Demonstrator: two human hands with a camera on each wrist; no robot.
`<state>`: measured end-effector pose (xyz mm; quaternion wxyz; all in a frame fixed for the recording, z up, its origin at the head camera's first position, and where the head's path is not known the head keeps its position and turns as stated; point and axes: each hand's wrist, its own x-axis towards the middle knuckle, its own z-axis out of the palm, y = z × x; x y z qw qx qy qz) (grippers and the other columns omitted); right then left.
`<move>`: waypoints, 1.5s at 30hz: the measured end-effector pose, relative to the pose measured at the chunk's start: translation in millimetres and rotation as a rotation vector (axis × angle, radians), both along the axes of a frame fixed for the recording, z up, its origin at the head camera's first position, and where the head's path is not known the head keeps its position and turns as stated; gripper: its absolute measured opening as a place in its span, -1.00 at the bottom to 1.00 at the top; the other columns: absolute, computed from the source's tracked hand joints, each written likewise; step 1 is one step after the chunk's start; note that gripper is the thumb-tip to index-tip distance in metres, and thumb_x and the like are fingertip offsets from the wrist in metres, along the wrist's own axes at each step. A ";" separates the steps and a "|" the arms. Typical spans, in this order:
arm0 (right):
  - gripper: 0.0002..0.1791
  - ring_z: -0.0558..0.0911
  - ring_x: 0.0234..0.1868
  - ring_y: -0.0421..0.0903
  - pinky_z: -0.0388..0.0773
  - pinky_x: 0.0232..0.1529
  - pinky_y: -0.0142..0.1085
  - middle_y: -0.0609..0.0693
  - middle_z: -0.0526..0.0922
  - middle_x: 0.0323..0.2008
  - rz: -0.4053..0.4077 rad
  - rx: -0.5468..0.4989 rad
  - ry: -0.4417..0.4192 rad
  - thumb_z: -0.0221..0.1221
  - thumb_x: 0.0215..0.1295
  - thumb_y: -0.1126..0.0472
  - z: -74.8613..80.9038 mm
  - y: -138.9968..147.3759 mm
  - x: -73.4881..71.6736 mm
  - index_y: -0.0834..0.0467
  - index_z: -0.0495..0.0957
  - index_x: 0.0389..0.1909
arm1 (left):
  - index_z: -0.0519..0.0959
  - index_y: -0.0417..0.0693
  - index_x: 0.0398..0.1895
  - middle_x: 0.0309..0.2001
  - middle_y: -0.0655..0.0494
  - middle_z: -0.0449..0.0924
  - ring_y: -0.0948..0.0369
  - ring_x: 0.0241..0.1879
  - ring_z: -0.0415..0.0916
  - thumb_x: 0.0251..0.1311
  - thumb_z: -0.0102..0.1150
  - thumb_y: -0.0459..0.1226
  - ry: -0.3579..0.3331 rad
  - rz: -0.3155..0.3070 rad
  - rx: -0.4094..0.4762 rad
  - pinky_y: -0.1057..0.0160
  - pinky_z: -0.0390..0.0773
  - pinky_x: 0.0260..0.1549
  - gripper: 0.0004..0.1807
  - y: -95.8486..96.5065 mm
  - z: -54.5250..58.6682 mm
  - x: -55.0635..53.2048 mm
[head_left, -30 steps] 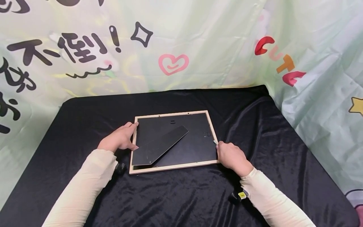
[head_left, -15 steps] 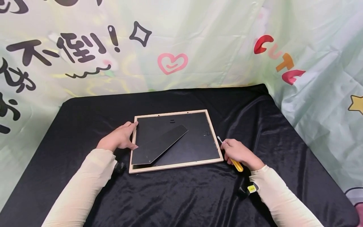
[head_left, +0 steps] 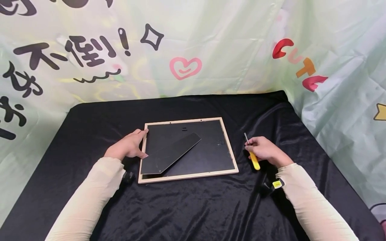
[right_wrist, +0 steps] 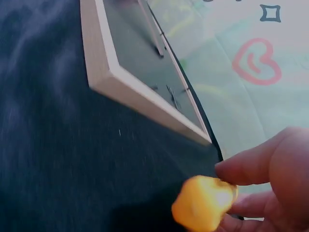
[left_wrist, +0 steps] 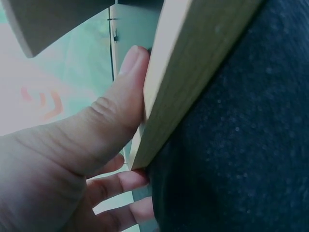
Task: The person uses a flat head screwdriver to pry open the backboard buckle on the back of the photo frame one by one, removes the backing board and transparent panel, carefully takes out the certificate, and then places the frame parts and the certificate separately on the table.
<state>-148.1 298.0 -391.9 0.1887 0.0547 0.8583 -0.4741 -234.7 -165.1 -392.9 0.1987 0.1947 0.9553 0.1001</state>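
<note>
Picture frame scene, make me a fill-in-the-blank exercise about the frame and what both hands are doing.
1. The picture frame lies face down on a ______ cloth.
2. The right hand holds a screwdriver with a ______ handle.
3. The left hand rests on the frame's ______ edge.
4. The right hand is ______ the frame, not touching it.

Missing words: black; yellow; left; beside

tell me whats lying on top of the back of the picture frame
A black stand flap lies slanted across the black backing board of the wooden frame. Whatever sits beneath the backing board is covered.
</note>
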 end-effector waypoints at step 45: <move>-0.71 0.67 -0.30 -0.08 0.58 -0.22 -0.22 0.06 0.69 -0.27 0.469 0.140 0.348 0.25 0.25 0.27 3.8 -92.1 -66.8 0.32 0.52 -0.06 | 0.39 -0.34 0.20 0.13 -0.27 0.39 -0.17 0.12 0.37 0.04 0.43 -0.13 0.103 -0.088 0.026 -0.06 0.35 0.14 -0.28 -11.1 -0.4 13.0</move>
